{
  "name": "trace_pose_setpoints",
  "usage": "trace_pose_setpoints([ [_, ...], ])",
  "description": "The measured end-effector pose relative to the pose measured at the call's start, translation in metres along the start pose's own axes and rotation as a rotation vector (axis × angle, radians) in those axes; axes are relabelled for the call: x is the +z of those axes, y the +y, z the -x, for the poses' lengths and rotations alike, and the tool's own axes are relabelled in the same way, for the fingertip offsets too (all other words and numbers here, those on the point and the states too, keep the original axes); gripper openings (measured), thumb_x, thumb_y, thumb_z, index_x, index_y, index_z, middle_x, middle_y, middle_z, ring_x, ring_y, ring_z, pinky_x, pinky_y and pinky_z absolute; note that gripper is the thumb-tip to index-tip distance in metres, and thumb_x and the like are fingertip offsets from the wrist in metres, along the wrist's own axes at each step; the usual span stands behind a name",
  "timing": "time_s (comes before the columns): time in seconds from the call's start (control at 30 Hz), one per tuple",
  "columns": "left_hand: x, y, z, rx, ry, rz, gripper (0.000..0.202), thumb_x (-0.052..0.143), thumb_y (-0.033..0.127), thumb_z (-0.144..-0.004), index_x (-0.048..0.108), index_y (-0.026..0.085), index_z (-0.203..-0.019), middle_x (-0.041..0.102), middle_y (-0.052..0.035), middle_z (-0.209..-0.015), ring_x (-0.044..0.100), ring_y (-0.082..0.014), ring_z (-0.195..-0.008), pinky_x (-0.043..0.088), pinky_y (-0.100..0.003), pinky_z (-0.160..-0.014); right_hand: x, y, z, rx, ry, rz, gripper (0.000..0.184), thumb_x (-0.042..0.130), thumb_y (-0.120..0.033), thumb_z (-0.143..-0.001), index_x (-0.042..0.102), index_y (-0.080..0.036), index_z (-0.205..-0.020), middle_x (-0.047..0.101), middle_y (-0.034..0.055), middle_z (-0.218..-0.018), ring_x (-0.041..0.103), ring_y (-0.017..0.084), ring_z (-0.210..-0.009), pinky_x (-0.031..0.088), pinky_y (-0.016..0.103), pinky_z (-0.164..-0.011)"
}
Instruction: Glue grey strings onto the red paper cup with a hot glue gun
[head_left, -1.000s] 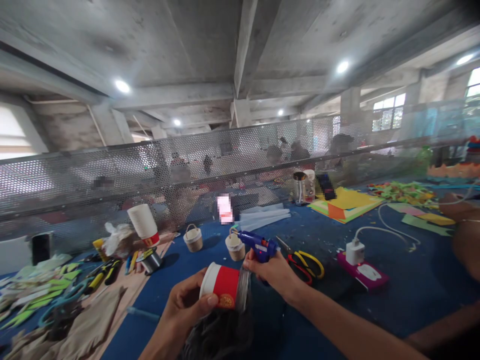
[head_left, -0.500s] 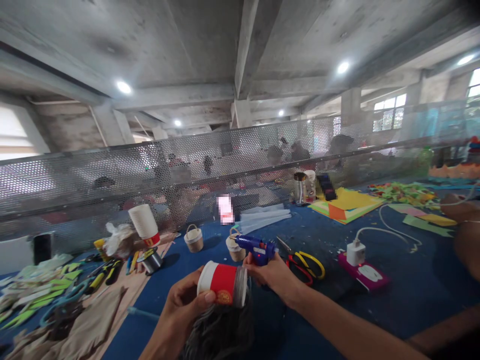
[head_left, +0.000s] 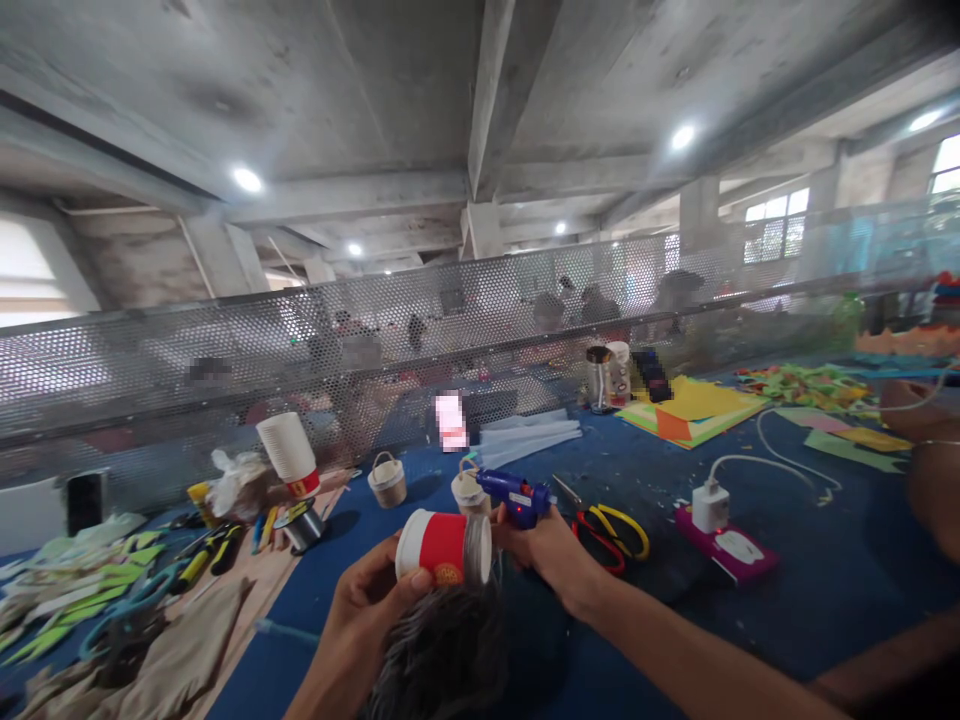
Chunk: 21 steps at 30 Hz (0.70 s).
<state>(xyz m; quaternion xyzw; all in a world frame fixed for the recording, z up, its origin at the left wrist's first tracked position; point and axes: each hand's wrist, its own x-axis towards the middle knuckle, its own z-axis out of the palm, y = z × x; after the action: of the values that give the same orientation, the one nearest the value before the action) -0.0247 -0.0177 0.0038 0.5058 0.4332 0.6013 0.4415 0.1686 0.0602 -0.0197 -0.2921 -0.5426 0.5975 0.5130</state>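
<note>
My left hand [head_left: 367, 595] grips a red and white paper cup [head_left: 442, 548] tipped on its side. Grey cord is wound round the cup's right end. A dark grey bundle of cord [head_left: 442, 655] lies below it. In my right hand [head_left: 536, 545] is a blue hot glue gun [head_left: 517, 495] with a small red light, its nozzle pointing left, above and beyond the cup's right end. Just behind stands a small cord-wrapped basket with a handle [head_left: 466, 492], partly hidden. Another such basket [head_left: 388, 482] stands to its left.
Scissors [head_left: 611, 530] with red and yellow handles lie right of my right hand. Farther right is a magenta power strip [head_left: 727, 545] with a white plug. Stacked paper cups [head_left: 289, 455], a wire spool [head_left: 300, 525] and gloves [head_left: 187, 640] sit left. A perforated metal screen [head_left: 405, 330] runs behind.
The cup has risen slightly and turned a little in my left hand. My right hand and the glue gun have barely shifted.
</note>
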Motion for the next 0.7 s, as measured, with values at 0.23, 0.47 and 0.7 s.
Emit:
trace_pose_setpoints([
  [0.23,-0.003,0.0,-0.008,0.085,0.055,-0.173,0.026,0.08,0.036,-0.069,0.075,0.015,-0.083,0.075,-0.0071,-0.089,0.066,-0.0234,-0.082,0.052,-0.027,-0.071,0.001,0.0,-0.005,-0.022,0.077,0.041,0.018,0.071,-0.027,-0.069,0.056,-0.018,-0.071,0.048,-0.0068,-0.055,0.037,0.007,-0.044,0.036,0.02,-0.043],
  [0.47,-0.006,-0.009,-0.004,0.086,-0.042,-0.206,0.027,0.078,0.033,-0.072,0.076,0.018,-0.095,0.075,-0.0062,-0.089,0.067,-0.0258,-0.084,0.053,-0.031,-0.076,-0.001,0.001,-0.004,-0.038,0.068,0.068,0.019,0.073,-0.023,-0.066,0.056,-0.018,-0.07,0.054,-0.0053,-0.059,0.04,0.007,-0.047,0.035,0.021,-0.045],
  [0.7,-0.004,-0.01,-0.005,-0.008,-0.118,-0.014,0.042,0.077,0.034,-0.075,0.07,0.019,-0.113,0.075,-0.0062,-0.094,0.068,-0.0232,-0.083,0.053,-0.029,-0.073,-0.001,-0.001,-0.006,-0.134,0.091,0.044,0.015,0.074,-0.019,-0.065,0.059,-0.018,-0.067,0.057,-0.0048,-0.06,0.045,0.01,-0.052,0.04,0.024,-0.053],
])
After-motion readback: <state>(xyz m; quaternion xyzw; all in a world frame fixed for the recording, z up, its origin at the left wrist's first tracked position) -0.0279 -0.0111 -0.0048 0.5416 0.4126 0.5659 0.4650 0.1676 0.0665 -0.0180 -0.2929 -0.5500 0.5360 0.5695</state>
